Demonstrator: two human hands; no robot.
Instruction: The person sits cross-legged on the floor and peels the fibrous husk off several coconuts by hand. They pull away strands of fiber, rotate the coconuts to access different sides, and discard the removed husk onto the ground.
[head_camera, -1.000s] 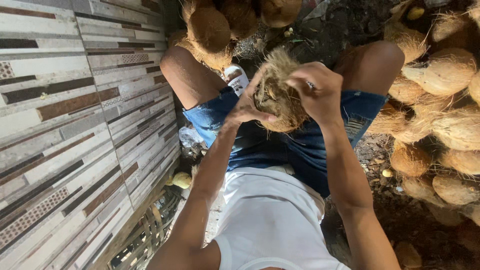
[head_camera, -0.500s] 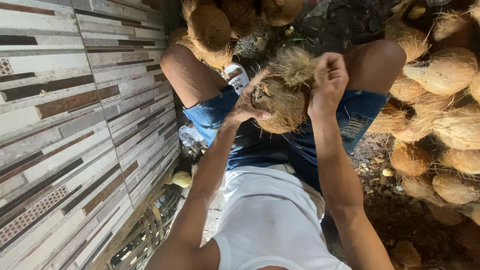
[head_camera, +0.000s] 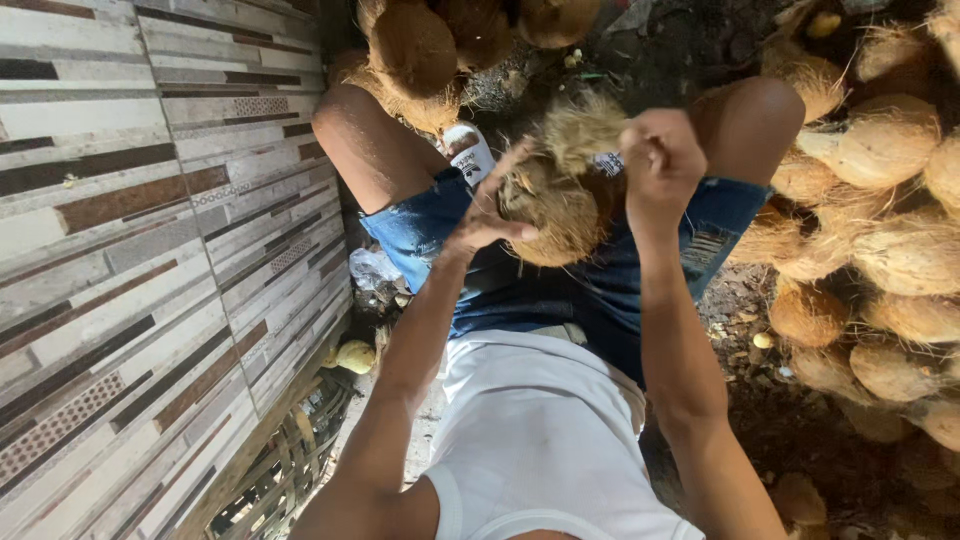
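I sit with a brown, fibrous coconut (head_camera: 550, 205) held over my lap, above my blue denim shorts. My left hand (head_camera: 490, 210) cups the coconut's left side with fingers spread on the husk. My right hand (head_camera: 660, 160) is clenched on a tuft of husk fibre (head_camera: 585, 130) that stands up from the top of the coconut. Both forearms reach in from the bottom of the view.
A pile of husked coconuts (head_camera: 880, 250) fills the right side, and more coconuts (head_camera: 420, 45) lie at the top by my knee. A striped tiled wall (head_camera: 140, 260) runs along the left. A woven basket (head_camera: 290, 470) and a small yellow fruit (head_camera: 355, 355) lie below it.
My right hand has moved from the coconut's front up and to the right, pulling a tuft of fibre away from the shell. The left hand stays on the coconut.
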